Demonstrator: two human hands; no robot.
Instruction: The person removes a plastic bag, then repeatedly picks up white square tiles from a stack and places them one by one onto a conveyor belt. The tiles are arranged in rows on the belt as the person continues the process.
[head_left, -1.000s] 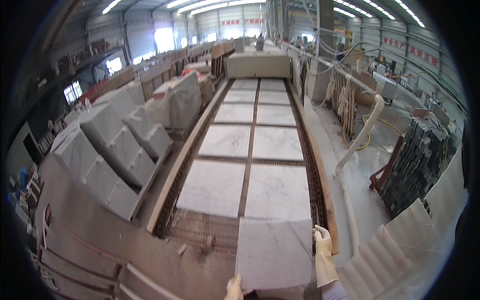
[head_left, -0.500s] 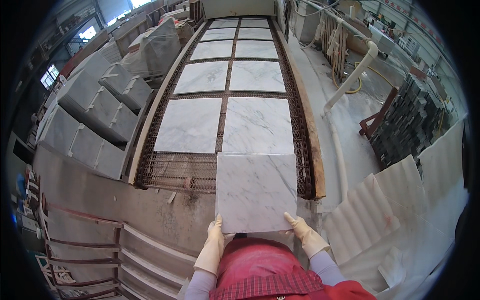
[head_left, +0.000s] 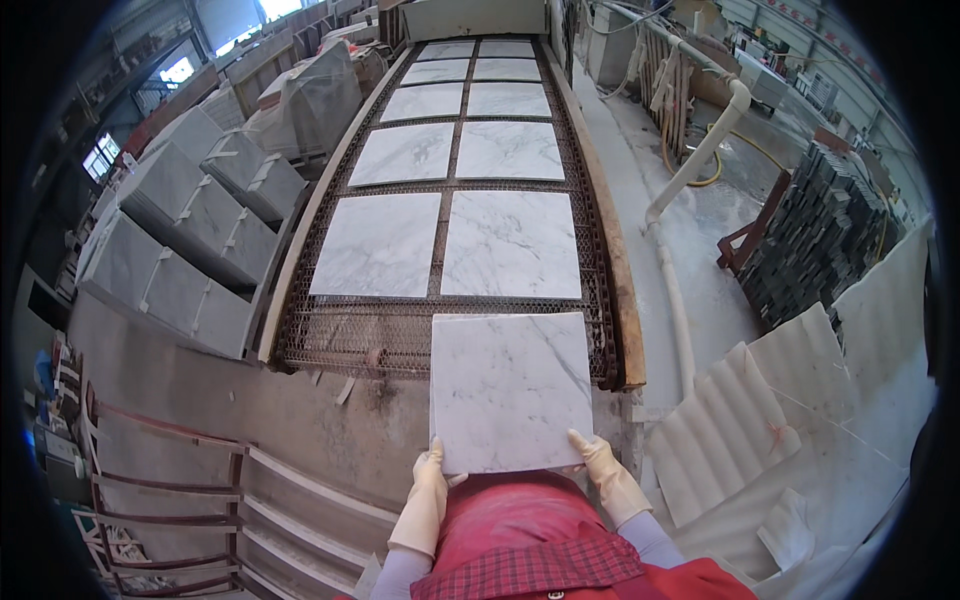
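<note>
Tile edge now further onto the belt than before, mesh conveyor [head_left: 400,340] at 12 o'clock carrying laid slabs, square white grey-veined marble tile [head_left: 510,390] held flat at centre, left hand [head_left: 428,490] at 7 o'clock and right hand [head_left: 605,475] at 5 o'clock, gloved fingers clasping its near corners.

At far left I see grey stone blocks [head_left: 190,250] wrapped in clear plastic film, stacked beside the conveyor, and a film-covered bundle [head_left: 320,90] farther back. I make out no labels, signs or screens.
</note>
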